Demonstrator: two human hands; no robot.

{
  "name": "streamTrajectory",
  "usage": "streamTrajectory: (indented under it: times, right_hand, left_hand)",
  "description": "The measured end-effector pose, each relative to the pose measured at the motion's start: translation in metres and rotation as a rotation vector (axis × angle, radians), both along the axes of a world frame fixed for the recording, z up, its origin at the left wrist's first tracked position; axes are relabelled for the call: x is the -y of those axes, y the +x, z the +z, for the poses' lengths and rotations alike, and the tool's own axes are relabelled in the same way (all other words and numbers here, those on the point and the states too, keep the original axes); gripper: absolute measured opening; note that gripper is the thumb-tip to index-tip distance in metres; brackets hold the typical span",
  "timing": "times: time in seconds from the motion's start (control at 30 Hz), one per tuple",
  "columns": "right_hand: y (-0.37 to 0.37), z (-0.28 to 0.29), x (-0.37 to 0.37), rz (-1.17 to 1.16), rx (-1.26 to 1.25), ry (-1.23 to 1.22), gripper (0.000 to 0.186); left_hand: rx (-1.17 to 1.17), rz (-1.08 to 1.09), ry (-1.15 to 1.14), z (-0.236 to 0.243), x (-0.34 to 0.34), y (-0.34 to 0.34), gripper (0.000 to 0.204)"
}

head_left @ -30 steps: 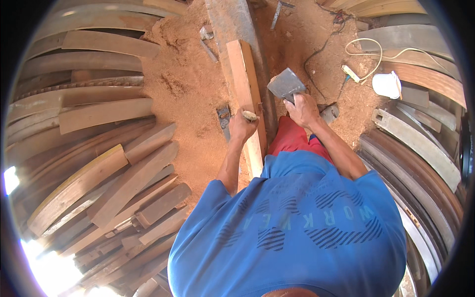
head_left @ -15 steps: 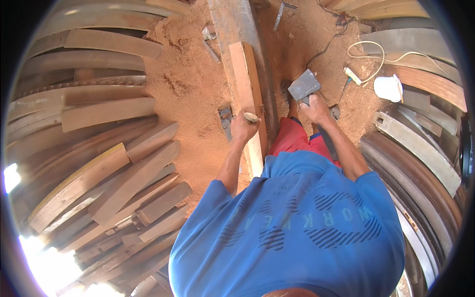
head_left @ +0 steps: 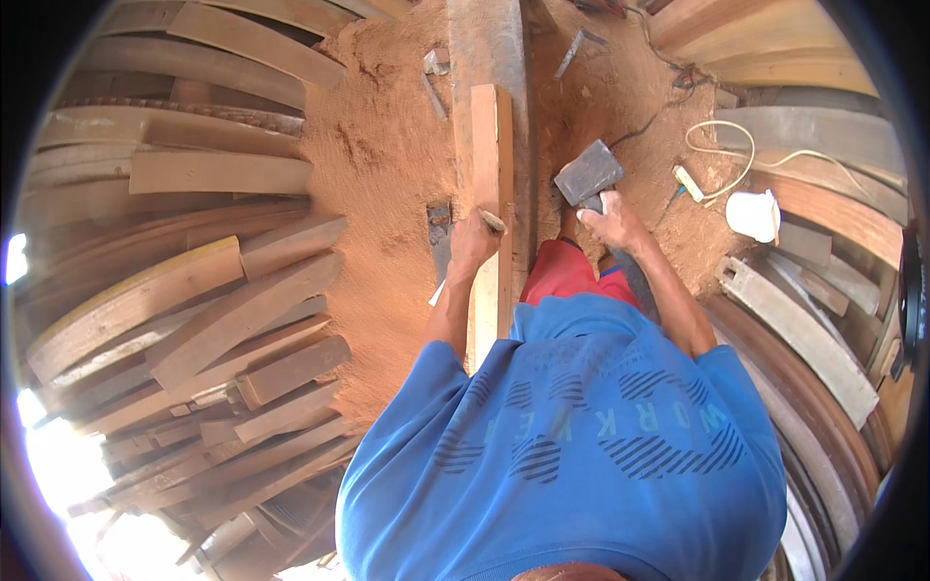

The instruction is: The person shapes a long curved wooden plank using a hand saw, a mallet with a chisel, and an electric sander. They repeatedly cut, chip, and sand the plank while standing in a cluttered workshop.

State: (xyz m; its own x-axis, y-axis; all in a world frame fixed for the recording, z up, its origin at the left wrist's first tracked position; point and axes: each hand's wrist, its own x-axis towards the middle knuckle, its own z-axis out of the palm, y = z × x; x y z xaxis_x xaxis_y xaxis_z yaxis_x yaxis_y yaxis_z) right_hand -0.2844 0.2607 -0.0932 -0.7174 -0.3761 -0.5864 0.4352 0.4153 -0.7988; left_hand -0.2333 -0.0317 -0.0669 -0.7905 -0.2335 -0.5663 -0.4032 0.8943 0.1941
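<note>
Wooden plank [head_left: 492, 194] under left hand [head_left: 472, 242], right hand [head_left: 608, 221] gripping mallet [head_left: 587, 174], sawdust around.

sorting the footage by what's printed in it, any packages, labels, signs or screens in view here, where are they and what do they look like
No package, sign or screen shows.
Shirt print: pale lettering and dark striped shapes across the blue shirt, lower middle of the view.
White container: right of the right hand, on the sawdust by a pale cord; no label can be made out.
</note>
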Motion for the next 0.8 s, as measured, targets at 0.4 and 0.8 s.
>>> streamTrajectory:
  times: [0.4, 0.8]
  right_hand:
    - [-0.098, 0.07, 0.057, 0.183, 0.006, -0.12, 0.021]
    - [-0.23, 0.055, 0.3, 0.317, 0.229, -0.394, 0.03]
  left_hand:
    - [-0.064, 0.068, 0.164, -0.003, 0.009, 0.006, 0.036]
    - [-0.453, 0.172, 0.012, 0.051, 0.058, 0.0, 0.038]
